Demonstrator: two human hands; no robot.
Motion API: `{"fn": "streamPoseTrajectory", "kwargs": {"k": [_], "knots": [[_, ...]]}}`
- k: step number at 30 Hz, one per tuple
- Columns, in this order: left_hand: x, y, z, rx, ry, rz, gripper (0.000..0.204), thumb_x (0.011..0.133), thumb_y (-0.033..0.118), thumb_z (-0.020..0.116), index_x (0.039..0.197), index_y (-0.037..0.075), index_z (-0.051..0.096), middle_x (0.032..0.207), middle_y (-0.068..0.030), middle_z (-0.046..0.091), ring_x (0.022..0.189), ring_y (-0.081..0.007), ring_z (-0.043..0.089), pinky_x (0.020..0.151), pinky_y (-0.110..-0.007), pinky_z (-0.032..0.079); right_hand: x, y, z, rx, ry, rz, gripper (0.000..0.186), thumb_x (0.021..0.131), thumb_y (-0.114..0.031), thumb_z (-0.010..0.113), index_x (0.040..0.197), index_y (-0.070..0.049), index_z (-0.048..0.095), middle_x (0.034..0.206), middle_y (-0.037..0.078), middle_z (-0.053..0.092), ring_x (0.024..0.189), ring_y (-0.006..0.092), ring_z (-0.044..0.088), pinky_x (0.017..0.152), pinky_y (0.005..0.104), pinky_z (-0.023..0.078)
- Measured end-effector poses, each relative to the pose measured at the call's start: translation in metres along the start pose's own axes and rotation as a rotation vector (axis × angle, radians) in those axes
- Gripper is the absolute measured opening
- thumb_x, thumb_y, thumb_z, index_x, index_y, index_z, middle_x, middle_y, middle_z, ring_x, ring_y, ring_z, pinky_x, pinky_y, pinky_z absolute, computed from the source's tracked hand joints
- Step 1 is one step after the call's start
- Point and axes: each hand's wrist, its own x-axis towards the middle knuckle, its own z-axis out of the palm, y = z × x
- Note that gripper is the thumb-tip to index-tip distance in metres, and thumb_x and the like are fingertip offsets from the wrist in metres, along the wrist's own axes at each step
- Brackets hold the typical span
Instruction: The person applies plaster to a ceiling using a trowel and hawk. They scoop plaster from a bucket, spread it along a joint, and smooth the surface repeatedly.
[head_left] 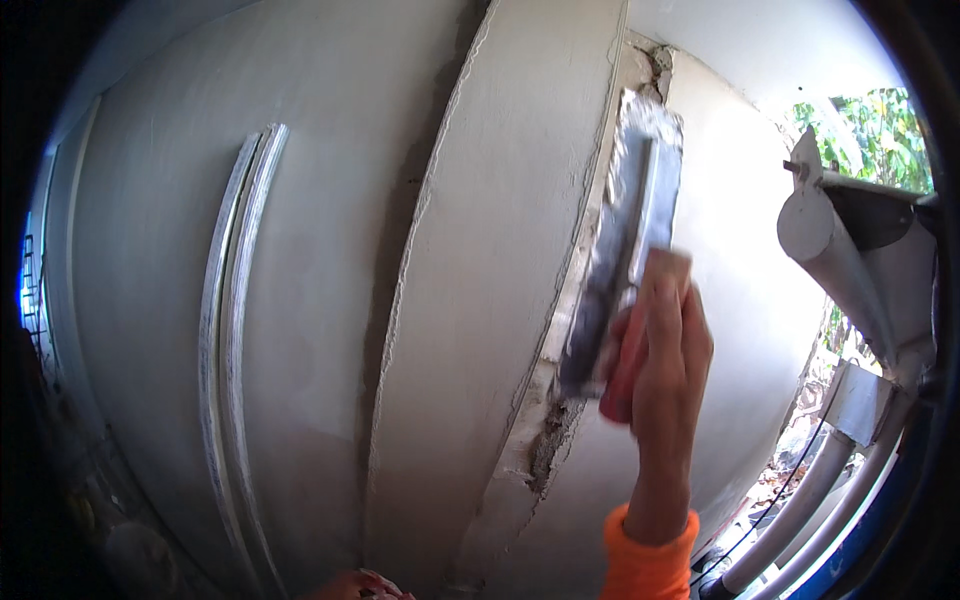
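Right now, through the head camera, I see my right hand (662, 340) closed around the red handle (622, 375) of a plastering trowel (625, 235), fingers wrapped tight, an orange sleeve cuff (648, 555) showing at the wrist. I have the trowel's long metal blade standing nearly upright, smeared with grey-white plaster, pressed flat against the right-hand edge of a pale vertical pillar (500, 260), just where a rough, cracked seam (548, 445) runs down between pillar and wall (740, 280). My left hand (360, 586) barely shows at the bottom edge, too little for me to tell whether it is open or holding anything. Further right, well apart from the trowel, white pipes (845, 270) slant downward, with green leaves (880, 130) beyond them.
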Motion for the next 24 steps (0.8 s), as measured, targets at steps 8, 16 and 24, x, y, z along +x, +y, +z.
{"fn": "streamPoseTrajectory", "kwargs": {"k": [8,16,24], "knots": [[-0.037,0.022,-0.044,-0.018,0.220,-0.029,0.024,0.093,0.020,0.074,0.111,0.006,0.079,0.097,-0.0070,0.079,0.092,-0.0180,0.072,0.087,-0.031,0.055,0.143,-0.055,0.048,-0.144,0.002,-0.117,0.047,0.108,-0.047,0.048,0.099,-0.002,0.055,0.074,0.005,0.058,0.056,0.0120,0.059,0.049,0.0304,0.052],[-0.091,0.018,-0.038,0.008,0.299,-0.038,0.022,0.100,0.030,0.069,0.102,0.009,0.077,0.107,-0.0122,0.073,0.093,-0.0256,0.067,0.083,-0.040,0.054,0.209,-0.067,0.073,-0.155,-0.001,-0.083,0.056,0.104,-0.055,0.048,0.095,-0.001,0.056,0.077,0.007,0.058,0.058,0.0148,0.060,0.051,0.0339,0.054],[-0.135,-0.016,-0.036,0.110,0.539,-0.098,0.025,0.102,0.028,0.067,0.105,0.003,0.072,0.100,-0.0093,0.075,0.090,-0.0262,0.072,0.076,-0.041,0.055,0.229,-0.069,0.080,-0.182,0.013,-0.072,0.056,0.104,-0.055,0.049,0.096,-0.001,0.057,0.077,0.008,0.059,0.059,0.0147,0.062,0.051,0.0343,0.055]]}}
